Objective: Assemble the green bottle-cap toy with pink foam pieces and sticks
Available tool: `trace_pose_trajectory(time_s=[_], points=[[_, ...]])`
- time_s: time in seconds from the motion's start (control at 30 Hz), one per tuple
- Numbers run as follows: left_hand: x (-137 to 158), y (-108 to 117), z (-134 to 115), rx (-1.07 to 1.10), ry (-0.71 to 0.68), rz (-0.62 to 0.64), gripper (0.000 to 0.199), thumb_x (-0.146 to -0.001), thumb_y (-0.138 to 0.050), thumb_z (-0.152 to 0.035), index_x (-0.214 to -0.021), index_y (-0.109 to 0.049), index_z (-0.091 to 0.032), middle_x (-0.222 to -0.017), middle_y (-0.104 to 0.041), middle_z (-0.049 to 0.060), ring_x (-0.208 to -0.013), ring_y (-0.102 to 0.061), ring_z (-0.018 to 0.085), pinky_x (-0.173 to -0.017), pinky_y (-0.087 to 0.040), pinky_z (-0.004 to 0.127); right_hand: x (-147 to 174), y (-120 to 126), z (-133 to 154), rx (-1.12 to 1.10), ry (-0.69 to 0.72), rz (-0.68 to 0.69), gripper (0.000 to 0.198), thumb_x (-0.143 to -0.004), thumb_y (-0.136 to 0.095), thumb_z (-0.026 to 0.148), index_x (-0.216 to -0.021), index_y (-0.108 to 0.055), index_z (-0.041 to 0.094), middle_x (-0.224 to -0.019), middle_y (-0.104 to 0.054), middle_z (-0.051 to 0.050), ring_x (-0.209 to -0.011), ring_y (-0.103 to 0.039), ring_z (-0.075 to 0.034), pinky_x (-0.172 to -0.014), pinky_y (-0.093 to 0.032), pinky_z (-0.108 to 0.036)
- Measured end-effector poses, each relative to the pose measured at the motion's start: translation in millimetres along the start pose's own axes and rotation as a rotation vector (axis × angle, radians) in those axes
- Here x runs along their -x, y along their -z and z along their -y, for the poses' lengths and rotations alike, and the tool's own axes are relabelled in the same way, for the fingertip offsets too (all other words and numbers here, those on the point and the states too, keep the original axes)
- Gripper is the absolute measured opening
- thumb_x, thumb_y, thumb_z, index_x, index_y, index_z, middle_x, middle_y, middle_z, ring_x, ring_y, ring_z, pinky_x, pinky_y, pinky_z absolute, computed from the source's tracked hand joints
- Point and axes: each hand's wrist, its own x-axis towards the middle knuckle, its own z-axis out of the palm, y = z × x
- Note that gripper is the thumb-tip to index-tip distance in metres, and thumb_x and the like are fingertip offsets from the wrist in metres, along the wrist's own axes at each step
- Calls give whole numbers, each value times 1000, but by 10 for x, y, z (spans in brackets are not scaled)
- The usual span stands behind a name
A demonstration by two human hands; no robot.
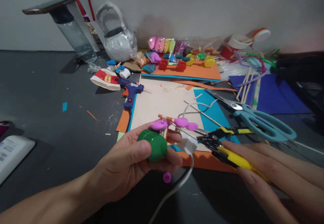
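My left hand is closed around a small craft model. It has glossy green discs at the near side and pink clay pieces on thin sticks at the top; my fingers hide part of it. My right hand grips yellow-and-black wire strippers by the handles, which stand apart. Their jaws point left, close to the model's pink end; whether they touch it I cannot tell. Just behind the jaws is a white plug-like block with a white cable.
A blue glue gun lies on the left of the pale board. Teal-handled scissors rest at the right. Similar wheeled models stand on orange card behind. A silver kettle and a water bottle bearing a phone stand at back left.
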Motion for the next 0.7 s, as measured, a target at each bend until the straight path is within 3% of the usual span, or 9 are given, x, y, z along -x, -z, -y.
trace_pose_trajectory(time_s=[0.4,0.7], points=[[2,-8,13,10,7,8,26,-88,-70,-29,-109,-74,-14,-94,-77,4,-87,-73,10,-82,-57,15,4,8,-14,31,42,-12,38,-96,-44,32,-132,-56,34,-115,-67,-2,-93,-66,-20,-82,-48,-34],[12,-11,-1,-38,34,-33,26,-85,-73,-30,-107,-75,-15,-92,-79,4,-85,-73,11,-80,-56,16,44,1,-9,-2,5,-9,42,-95,-41,34,-136,-52,39,-119,-69,1,-95,-70,-23,-76,-55,-37]])
